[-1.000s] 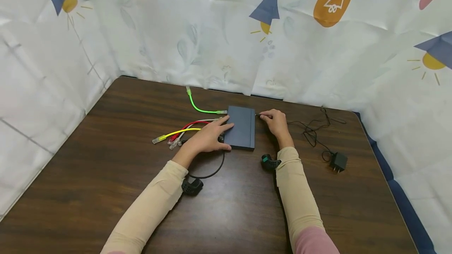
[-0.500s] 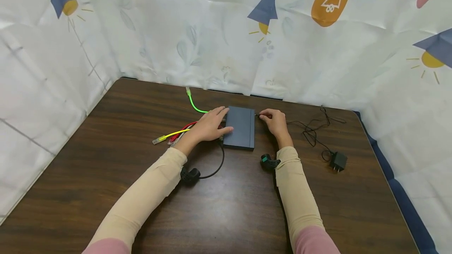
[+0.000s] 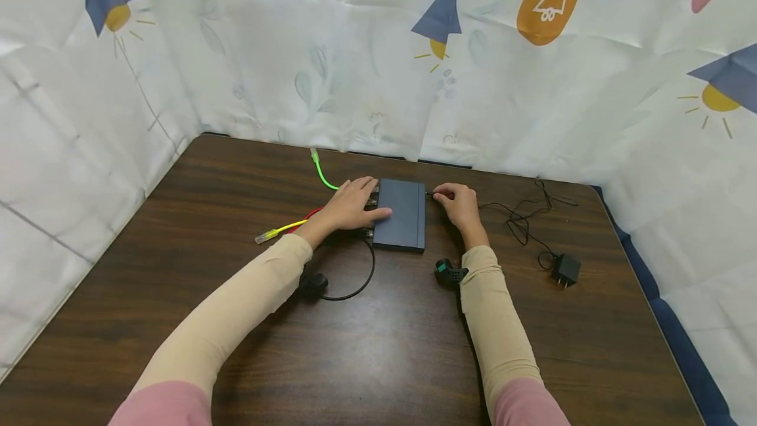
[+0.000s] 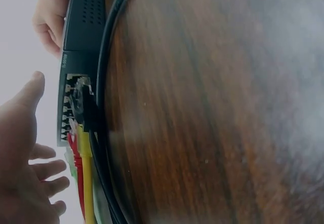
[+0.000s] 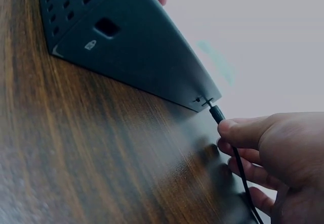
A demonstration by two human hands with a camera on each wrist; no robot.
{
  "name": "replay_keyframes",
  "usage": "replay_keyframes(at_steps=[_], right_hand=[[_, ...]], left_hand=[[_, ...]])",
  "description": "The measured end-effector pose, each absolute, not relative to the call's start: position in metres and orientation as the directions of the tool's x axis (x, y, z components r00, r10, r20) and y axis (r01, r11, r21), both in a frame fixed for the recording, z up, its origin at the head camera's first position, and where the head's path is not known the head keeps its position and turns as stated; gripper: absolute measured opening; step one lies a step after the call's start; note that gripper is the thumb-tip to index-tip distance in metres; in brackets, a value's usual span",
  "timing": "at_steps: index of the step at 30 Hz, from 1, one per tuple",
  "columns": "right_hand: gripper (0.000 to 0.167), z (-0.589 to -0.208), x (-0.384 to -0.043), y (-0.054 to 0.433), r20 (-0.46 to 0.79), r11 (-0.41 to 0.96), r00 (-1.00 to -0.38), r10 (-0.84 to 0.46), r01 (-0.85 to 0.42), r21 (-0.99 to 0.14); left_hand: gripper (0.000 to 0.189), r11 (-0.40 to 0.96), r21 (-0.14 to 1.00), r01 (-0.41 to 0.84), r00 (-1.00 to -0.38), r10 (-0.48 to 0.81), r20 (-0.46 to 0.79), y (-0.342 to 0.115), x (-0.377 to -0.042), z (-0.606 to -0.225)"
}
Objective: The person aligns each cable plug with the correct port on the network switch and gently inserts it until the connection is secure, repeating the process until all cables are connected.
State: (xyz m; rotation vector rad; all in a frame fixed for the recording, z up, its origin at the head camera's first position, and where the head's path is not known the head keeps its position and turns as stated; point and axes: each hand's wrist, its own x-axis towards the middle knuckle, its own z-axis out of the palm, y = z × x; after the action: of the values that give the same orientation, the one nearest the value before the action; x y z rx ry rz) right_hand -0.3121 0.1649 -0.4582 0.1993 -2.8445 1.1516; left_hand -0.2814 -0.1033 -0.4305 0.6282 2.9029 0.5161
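Observation:
A dark grey network switch lies flat on the wooden table. My left hand spreads across its left, port edge, thumb over the top face and fingers straight, holding nothing. In the left wrist view a black network cable's plug sits at the row of ports, with a yellow cable and a red cable beside it. My right hand pinches a thin black power plug between thumb and fingers. The plug's tip is right at the small socket near the switch's corner.
A black power adapter lies to the right, its tangled cord running toward the right hand. A green cable reaches back on the left. The black cable loops in front of the switch. A patterned white curtain hangs behind the table.
My left hand has shifted left and back, its fingers drawing off the switch's top toward the port edge while the thumb stays over it. The right hand keeps its pinch on the plug.

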Motion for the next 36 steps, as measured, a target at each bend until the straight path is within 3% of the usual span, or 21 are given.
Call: replay_keyframes(at_steps=[36], right_hand=[[0.015, -0.459, -0.317, 0.163, 0.125, 0.723, -0.988, -0.088, -0.15, -0.674]], left_hand=[[0.088, 0.863, 0.313, 0.398, -0.844, 0.478, -0.245, -0.094, -0.295, -0.428]])
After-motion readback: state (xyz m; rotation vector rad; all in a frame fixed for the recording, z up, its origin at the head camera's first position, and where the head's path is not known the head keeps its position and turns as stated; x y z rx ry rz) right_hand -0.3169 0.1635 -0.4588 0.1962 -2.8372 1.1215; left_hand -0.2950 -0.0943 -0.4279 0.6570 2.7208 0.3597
